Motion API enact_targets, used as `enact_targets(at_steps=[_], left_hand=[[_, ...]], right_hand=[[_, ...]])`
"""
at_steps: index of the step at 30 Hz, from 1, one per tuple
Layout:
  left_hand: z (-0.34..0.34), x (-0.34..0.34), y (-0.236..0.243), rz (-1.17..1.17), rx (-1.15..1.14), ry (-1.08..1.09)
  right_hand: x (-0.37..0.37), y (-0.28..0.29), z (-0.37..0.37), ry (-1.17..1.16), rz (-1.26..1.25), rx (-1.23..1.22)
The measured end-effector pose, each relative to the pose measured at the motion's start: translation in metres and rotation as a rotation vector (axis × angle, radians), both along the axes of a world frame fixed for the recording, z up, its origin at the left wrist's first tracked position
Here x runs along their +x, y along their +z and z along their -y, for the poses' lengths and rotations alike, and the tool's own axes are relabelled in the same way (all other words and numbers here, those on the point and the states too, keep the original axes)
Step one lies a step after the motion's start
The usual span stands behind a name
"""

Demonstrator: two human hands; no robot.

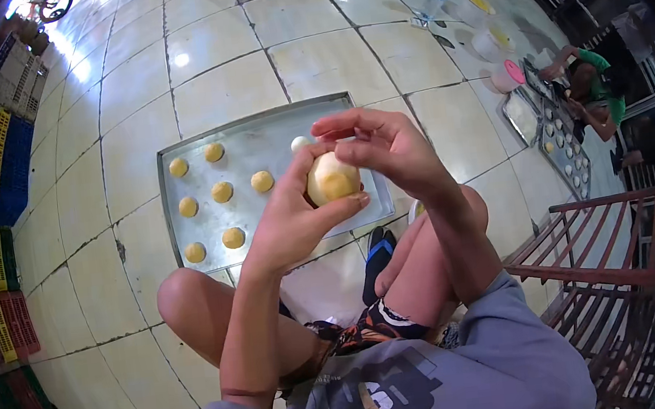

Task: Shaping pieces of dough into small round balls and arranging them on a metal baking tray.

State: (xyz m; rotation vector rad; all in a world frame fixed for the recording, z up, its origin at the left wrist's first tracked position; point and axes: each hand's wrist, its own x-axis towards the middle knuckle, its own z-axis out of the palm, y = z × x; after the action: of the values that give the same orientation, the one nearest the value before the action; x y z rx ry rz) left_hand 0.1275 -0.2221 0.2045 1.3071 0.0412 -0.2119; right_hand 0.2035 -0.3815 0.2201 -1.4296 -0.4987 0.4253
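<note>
Your left hand [289, 221] and right hand [385, 145] both pinch the dough ball [333, 180] at frame centre; it's roundish, no clear long axis.

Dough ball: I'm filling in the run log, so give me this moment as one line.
left hand: cups dough ball | right hand: fingers on its top | tray: seven yellow balls, on floor
</note>
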Motion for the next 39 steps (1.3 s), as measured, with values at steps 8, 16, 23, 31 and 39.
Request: enact_targets(at_steps=[8, 16, 23, 31, 39], left_hand=[[-0.004, 0.001, -0.001, 0.150, 0.199, -0.167], [-0.005, -0.003, -0.003, 0.190, 0.322, -0.181], [-0.007, -0.003, -0.006, 0.227, 0.325, -0.193], [-0.008, -0.004, 0.000, 0.128, 0.301, -0.097], [-0.010, -0.005, -0.006, 0.087, 0.268, 0.006]], right_hand=[[-0.001, -0.001, 0.003, 0.274, 0.005, -0.084], [-0.001, -0.002, 0.001, 0.198, -0.278, -0.015], [0.000, -0.004, 0.004, 0.249, -0.306, -0.023], [-0.008, 0.000, -0.004, 0.106, -0.330, 0.040], [-0.008, -0.007, -0.012, 0.037, -0.196, -0.009]])
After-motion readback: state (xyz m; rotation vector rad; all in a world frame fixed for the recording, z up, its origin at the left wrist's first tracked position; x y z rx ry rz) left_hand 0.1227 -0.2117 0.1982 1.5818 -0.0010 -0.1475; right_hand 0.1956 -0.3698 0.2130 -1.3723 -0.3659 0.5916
